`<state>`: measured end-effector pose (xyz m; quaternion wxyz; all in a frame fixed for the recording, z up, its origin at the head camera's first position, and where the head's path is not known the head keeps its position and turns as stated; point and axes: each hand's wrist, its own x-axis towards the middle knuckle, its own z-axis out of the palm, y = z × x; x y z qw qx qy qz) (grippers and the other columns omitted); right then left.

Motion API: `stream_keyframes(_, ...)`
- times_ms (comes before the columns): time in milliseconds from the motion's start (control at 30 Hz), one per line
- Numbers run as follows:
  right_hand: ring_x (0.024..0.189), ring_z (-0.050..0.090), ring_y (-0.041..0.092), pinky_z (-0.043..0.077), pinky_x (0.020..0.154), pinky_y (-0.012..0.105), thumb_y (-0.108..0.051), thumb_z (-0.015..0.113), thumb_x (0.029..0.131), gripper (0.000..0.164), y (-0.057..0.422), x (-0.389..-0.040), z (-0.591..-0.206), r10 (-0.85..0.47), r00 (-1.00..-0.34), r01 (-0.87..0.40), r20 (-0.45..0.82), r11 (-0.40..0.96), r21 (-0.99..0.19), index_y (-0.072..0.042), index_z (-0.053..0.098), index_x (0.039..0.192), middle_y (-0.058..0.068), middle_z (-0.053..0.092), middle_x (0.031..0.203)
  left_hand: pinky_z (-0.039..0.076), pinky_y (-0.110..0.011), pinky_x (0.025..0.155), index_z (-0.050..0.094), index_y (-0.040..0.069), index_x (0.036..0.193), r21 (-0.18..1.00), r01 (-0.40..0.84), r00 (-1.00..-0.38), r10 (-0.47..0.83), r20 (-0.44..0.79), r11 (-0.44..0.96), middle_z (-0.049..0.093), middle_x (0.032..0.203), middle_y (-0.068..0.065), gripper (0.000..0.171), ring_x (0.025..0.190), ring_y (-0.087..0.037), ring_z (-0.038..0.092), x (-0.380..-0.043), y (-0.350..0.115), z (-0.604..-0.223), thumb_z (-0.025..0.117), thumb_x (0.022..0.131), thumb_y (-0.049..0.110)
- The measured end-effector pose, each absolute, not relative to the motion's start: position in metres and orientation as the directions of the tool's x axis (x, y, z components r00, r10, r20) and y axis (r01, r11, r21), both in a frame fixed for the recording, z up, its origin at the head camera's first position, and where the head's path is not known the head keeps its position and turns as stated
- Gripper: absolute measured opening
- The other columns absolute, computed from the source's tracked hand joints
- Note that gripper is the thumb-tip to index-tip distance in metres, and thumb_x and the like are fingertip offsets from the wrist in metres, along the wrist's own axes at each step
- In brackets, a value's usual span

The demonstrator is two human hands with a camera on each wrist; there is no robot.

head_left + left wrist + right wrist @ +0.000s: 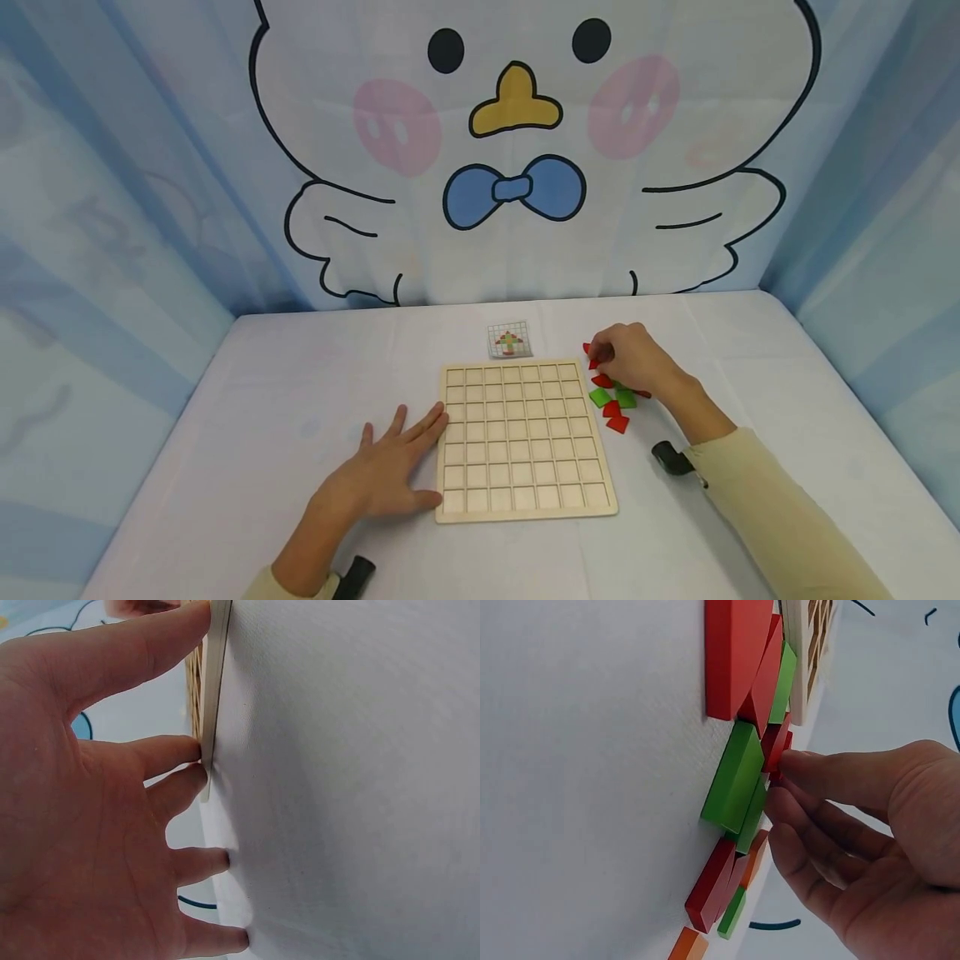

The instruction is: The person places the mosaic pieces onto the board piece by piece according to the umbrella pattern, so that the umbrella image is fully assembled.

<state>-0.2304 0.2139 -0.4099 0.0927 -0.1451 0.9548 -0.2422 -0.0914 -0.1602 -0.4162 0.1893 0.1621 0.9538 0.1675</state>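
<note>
A square wooden grid board (pixel 520 452) with bare cells lies flat on the table. Against its left edge rest the thumb and some fingertips of my left hand (pixel 386 473); the other fingers spread onto the tablecloth, as the left wrist view shows. My right hand (pixel 633 357) is just beyond the board's right edge, over a loose cluster of coloured blocks. Its thumb and fingertips pinch a small red block (pixel 775 778), mostly hidden by the fingers. Close by lie a green block (pixel 733 776) and a larger red block (pixel 737 656).
A small card (pixel 509 340) with a gridded red and green pattern lies behind the board. Several red and green blocks, such as a red one (pixel 618 425), lie along the board's right side. Orange blocks (pixel 688 945) show in the right wrist view. A printed curtain (pixel 517 258) hangs behind the table.
</note>
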Motion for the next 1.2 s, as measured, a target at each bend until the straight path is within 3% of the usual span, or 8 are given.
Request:
stream_keyframes(233, 0.094, 0.063, 0.028, 0.06, 0.088, 0.043, 0.001, 0.073, 0.091, 0.018, 0.213, -0.234, -0.406, -0.327, -0.937, -0.237, -0.119, 0.85, -0.47, -0.001, 0.078, 0.108, 0.013, 0.074, 0.101, 0.011, -0.083, 0.115, 0.027, 0.025, 0.167, 0.376, 0.246, -0.876, 0.37, -0.308, 0.893, 0.016, 0.175, 0.013, 0.099, 0.161, -0.045, 0.011, -0.093, -0.158, -0.416, 0.079, 0.086, 0.047)
stream_keyframes(733, 0.103, 0.063, 0.031, 0.059, 0.092, 0.045, -0.004, 0.074, 0.093, 0.017, 0.212, -0.235, -0.409, -0.287, -0.95, -0.204, -0.121, 0.866, -0.457, -0.002, 0.079, 0.11, 0.016, 0.075, 0.112, 0.01, -0.083, 0.115, 0.027, 0.024, 0.167, 0.379, 0.241, -0.876, 0.369, -0.312, 0.893, 0.015, 0.175, 0.012, 0.098, 0.16, -0.046, 0.01, -0.093, -0.158, -0.414, 0.08, 0.086, 0.044)
stream_keyframes(1200, 0.092, 0.067, 0.024, 0.058, 0.086, 0.042, -0.004, 0.076, 0.09, 0.018, 0.201, -0.224, -0.399, -0.317, -0.946, -0.239, -0.07, 0.825, -0.513, -0.002, 0.079, 0.108, 0.009, 0.077, 0.1, 0.009, -0.084, 0.115, 0.027, 0.023, 0.167, 0.386, 0.245, -0.874, 0.376, -0.309, 0.889, 0.015, 0.175, 0.012, 0.098, 0.16, -0.046, 0.008, -0.092, -0.16, -0.416, 0.08, 0.086, 0.044)
